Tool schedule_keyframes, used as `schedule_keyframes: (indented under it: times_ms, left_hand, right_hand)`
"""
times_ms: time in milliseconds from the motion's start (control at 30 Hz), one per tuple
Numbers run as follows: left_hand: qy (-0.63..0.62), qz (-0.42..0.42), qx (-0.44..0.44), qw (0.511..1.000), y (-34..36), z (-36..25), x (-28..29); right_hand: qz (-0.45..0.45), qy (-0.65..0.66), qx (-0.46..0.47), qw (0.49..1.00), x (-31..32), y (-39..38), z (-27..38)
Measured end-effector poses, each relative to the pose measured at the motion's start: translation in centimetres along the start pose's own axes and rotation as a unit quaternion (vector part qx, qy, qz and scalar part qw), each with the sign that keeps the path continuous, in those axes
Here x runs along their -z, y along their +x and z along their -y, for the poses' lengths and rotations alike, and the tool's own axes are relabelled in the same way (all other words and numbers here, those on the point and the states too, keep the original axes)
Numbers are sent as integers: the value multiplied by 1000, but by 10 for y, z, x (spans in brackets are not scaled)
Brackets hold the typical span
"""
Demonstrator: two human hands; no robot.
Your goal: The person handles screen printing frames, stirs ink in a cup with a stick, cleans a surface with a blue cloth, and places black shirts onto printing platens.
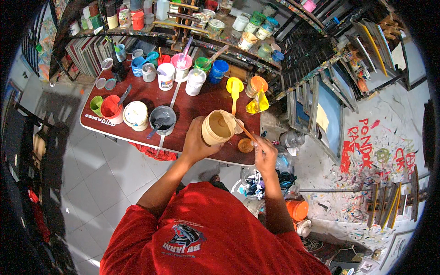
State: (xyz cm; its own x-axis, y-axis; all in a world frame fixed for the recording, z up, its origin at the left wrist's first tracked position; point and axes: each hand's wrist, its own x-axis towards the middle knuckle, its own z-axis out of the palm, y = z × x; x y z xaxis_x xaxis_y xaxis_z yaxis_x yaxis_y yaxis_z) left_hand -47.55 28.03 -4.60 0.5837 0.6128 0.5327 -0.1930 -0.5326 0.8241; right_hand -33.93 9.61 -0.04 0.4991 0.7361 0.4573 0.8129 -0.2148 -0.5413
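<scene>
My left hand (196,143) is wrapped round a beige plastic tub (213,137), tilted above the front edge of a dark red table (197,107). Light brown paint coats the inside of the tub. Between the fingers of my right hand (266,155) is a thin orange-brown stirring stick (246,130), its far end reaching the tub's rim. A round orange-brown lid (245,145) lies close to my right hand. Left of the tub stands a pot of dark grey paint (162,120) with a spatula in it.
A white-rimmed tub (136,115) and a red pot (111,109) stand at the table's left. Several paint pots line its back, among them a blue pot (218,72). A yellow spatula (234,94) lies at the right. Screen frames (316,114) lean against the right wall.
</scene>
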Motion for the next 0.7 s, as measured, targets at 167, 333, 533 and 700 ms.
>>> schedule_keyframes:
  times_ms: [167,333,533,700]
  left_hand:
    - [-15,-2,-8,1000,0,-10,11]
    - [-6,-10,-26,1000,2,-19,19]
    - [10,-14,-1,1000,-7,-18,22]
    - [40,-9,0,999,-12,-21,24]
  right_hand:
    - [34,-80,61,994,10,6,-4]
    - [4,-67,-50,996,16,-2,-10]
    - [-111,202,-145,962,2,-11,12]
    - [-112,231,-143,956,3,-12,27]
